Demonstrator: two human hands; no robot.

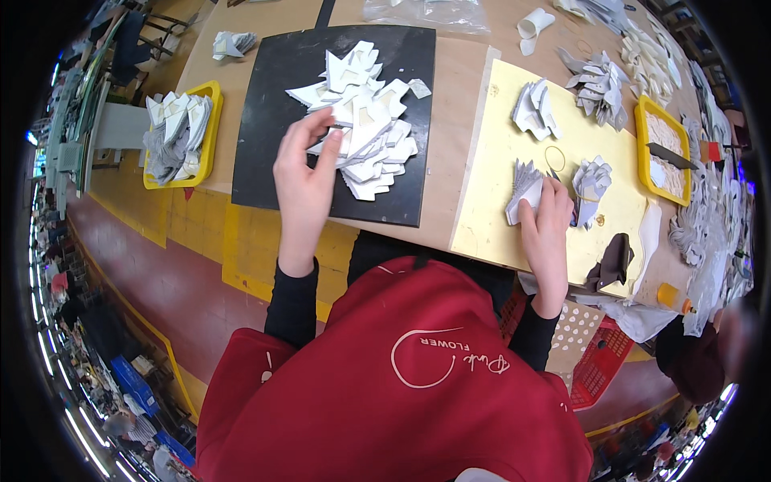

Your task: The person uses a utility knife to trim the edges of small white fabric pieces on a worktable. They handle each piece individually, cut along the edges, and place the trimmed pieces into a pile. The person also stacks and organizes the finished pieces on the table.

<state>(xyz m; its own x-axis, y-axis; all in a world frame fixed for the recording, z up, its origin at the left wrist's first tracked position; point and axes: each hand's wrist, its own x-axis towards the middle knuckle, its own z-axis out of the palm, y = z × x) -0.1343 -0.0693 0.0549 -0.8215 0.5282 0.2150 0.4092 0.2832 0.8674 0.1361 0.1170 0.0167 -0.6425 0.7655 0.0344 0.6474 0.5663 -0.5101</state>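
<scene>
My left hand (pixel 305 165) is at the left side of a loose heap of white cut pieces (pixel 365 120), its thumb and fingers apart. Jagged edges show on some pieces, and the heap lies on a black board (pixel 261 153). Over the yellow sheet (pixel 486 201), my right hand (pixel 548 221) has its fingers curled beside a small stack of grey-white pieces (pixel 524 189). A thin pointed tool (pixel 552 172) sticks out past those fingers; most of it is hidden. Close to its right stands a banded bundle of similar pieces (pixel 592 189).
Another stack (pixel 536 110) and a rubber band (pixel 555 157) lie on the yellow sheet. Yellow baskets stand left (pixel 210 136) and right (pixel 683 189), the right one with a dark blade (pixel 673 156) across it. A dark brown piece (pixel 612 263) sits at the near edge. Someone (pixel 703 353) is at far right.
</scene>
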